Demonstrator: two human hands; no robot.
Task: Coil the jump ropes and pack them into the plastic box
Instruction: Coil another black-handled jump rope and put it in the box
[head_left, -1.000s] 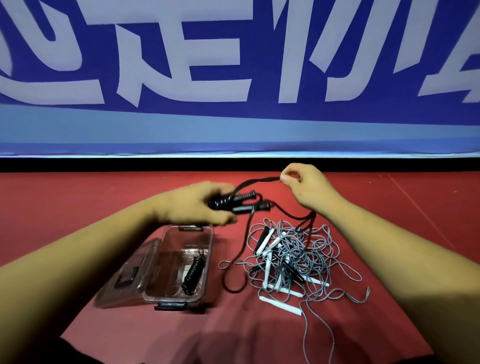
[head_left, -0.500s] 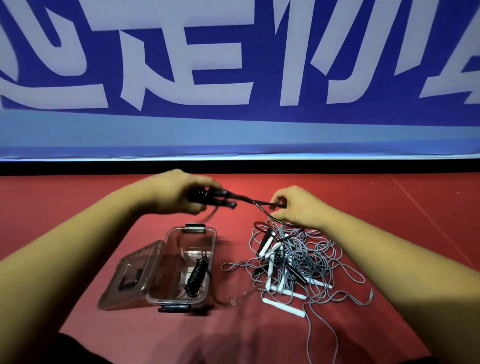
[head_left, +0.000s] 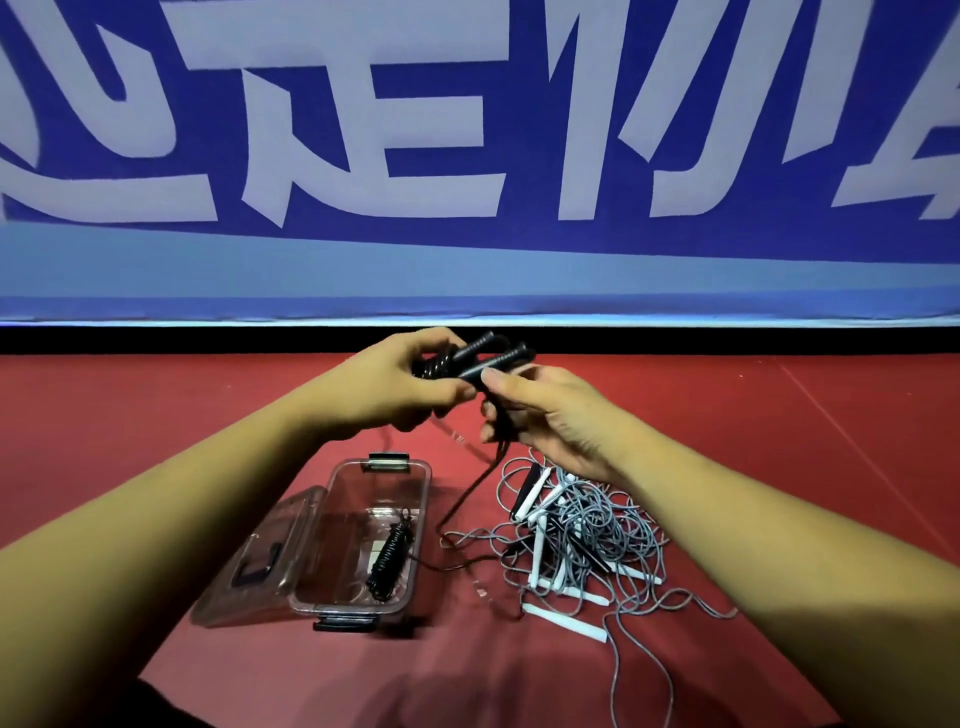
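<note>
One coiled rope (head_left: 388, 557) lies in plastic box (head_left: 425, 493); left hand (head_left: 395, 389) grips black rope (head_left: 497, 358), part-wound; right hand (head_left: 550, 415) pinches its tail; grey tangle (head_left: 592, 525) left.

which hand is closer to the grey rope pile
Right. The right hand hovers just above the far edge of the grey rope pile; the left hand is further left, beyond the plastic box.

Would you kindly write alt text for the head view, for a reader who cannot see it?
The left hand grips a half-coiled black rope by its handles while the right hand holds its loose cord, above a red floor. Below, an open clear box holds one coiled rope, beside a tangled pile of grey ropes.
</note>
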